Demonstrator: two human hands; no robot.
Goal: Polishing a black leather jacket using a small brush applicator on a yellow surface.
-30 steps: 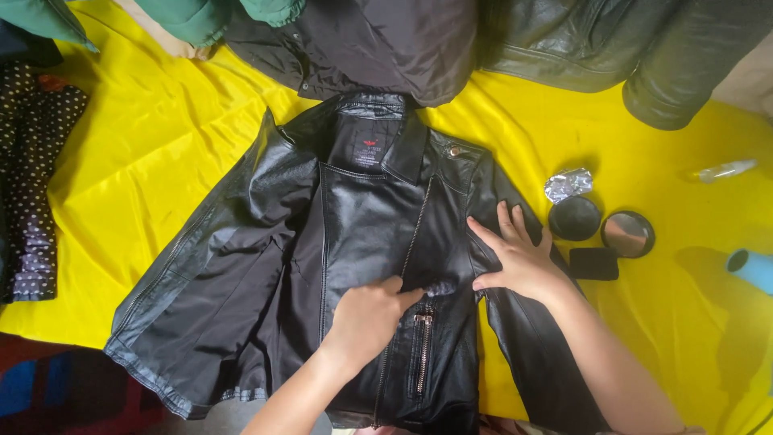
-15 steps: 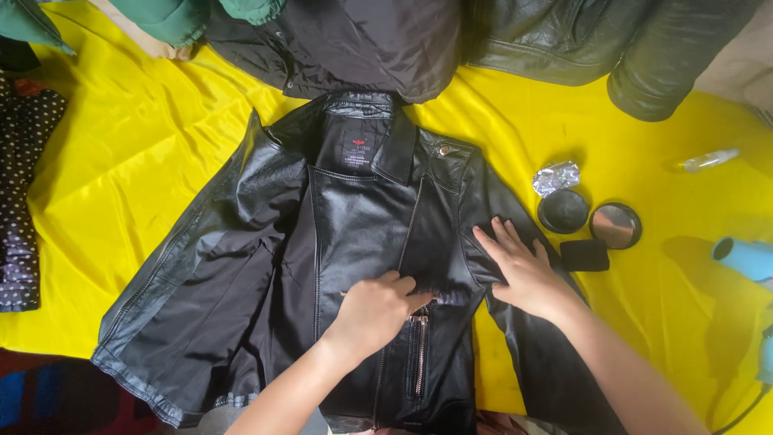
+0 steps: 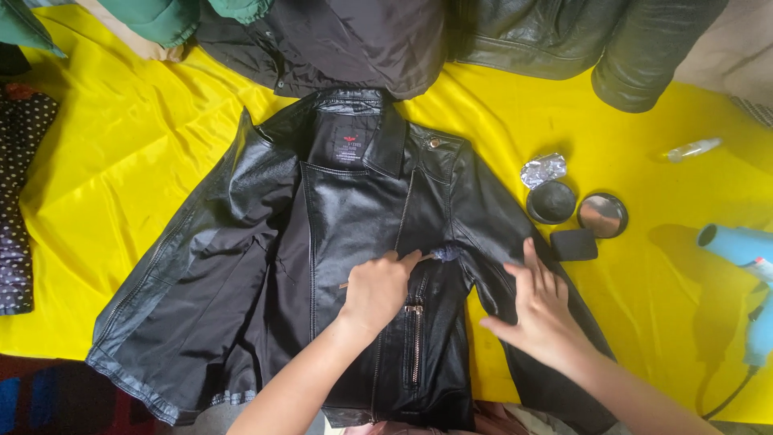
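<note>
Both hands have slid a little since before: the left hand (image 3: 378, 288) now sits higher on the coat front, and the right hand (image 3: 541, 310) has moved down and to the right, onto the sleeve.

A big yellow sheet (image 3: 121, 161) covers the tabletop and fills most of the frame. On it, in the middle, lies a shiny black leather jacket (image 3: 354, 217), spread open with its collar toward the top. More dark coats (image 3: 354, 40) are piled along the top edge, with a green one (image 3: 153, 16) at the upper left. A spotted dark cloth (image 3: 20, 201) lies at the left edge.

At the right edge is a light blue hair dryer (image 3: 745, 250). Left of it sit two small round tins, a dark tin (image 3: 551, 201) and a shiny tin (image 3: 601, 214), side by side. A black sponge block (image 3: 573, 244) lies just below them, and a crumpled bit of silver foil (image 3: 543, 169) just above. A small clear bottle (image 3: 692, 148) lies at the upper right.

The left hand's grip is closed around a small brush or stick with a dark tip (image 3: 443, 254), and the tip touches the jacket near the zip. The right hand's grip is open, fingers spread flat, pressing on the jacket's sleeve and holding nothing.
</note>
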